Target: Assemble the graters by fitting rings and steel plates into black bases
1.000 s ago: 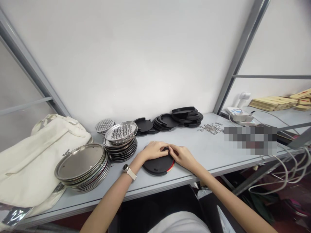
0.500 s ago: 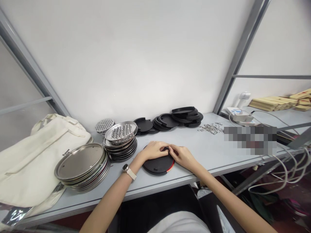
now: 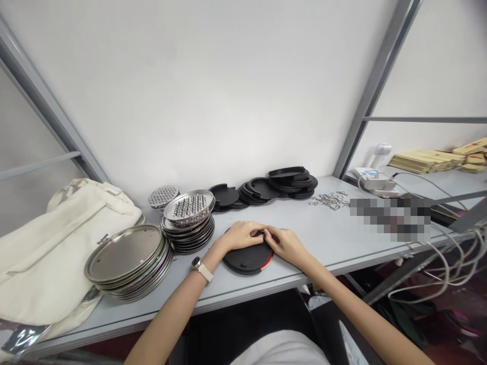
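A black round disc (image 3: 245,258) lies on the table in front of me, with a strip of red and gold showing at its right edge. My left hand (image 3: 243,235) lies across its far left part, fingers curled over the far rim and thumb toward the right. At the far right rim my right hand (image 3: 282,243) has its thumb and fingers pinched together, close to the left fingertips. Something small and dark shows between the two hands; its kind cannot be made out, and the fingers cover most of it.
Stacked metal plates (image 3: 127,253) stand on the left beside a cream cloth bag (image 3: 64,253). Perforated metal grater discs (image 3: 190,207) top another stack. Black discs (image 3: 262,188) line the wall, with a pile of small metal hooks (image 3: 330,201) to their right. Cables (image 3: 449,274) hang at the far right.
Both hands stay at the disc in nearly the same pose. The view shifts very slightly; nothing else has visibly moved.
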Motion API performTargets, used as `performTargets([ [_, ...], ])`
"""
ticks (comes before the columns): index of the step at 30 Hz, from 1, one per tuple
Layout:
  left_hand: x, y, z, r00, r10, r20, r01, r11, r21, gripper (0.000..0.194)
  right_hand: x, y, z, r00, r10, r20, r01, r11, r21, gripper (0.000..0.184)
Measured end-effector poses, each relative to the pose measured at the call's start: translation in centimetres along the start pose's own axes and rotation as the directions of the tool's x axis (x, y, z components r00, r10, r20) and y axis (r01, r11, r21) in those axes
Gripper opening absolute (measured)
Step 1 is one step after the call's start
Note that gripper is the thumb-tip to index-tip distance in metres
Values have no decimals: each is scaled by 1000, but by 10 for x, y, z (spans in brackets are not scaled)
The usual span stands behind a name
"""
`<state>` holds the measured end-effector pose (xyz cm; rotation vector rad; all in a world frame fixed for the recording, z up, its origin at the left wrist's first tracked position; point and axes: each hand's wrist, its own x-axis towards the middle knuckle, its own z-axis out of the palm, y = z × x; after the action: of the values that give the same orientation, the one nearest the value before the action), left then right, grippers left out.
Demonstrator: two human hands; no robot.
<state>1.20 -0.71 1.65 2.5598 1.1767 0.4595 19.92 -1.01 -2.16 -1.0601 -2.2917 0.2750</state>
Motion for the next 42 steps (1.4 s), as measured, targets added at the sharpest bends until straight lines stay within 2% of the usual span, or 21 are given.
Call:
performTargets([
  [9,1,1,-1,999,-35,25,35,999,-7,20,0,1,0,1000,1,2,-1,999,32,30],
  [17,0,1,-1,999,-42,6,42,999,2,21,0,-3,-4,998,49,-50,-44,994,97,30],
  [25,1,0,1,999,-41,-23,42,997,69,16,1,2,0,999,16,34,-19,996,91,32],
  [28,1,-2,3,999,-24,-39,26,998,55,20,1,2,1,999,12,44,-15,996,87,33],
  [33,1,-4,4,997,-57,-59,59,998,24,38,0,-1,-1,999,11,31,-14,998,69,32],
  [42,0,0,1,997,-63,-45,65,997,41,38,1,2,2,999,18,43,-21,998,56,33],
])
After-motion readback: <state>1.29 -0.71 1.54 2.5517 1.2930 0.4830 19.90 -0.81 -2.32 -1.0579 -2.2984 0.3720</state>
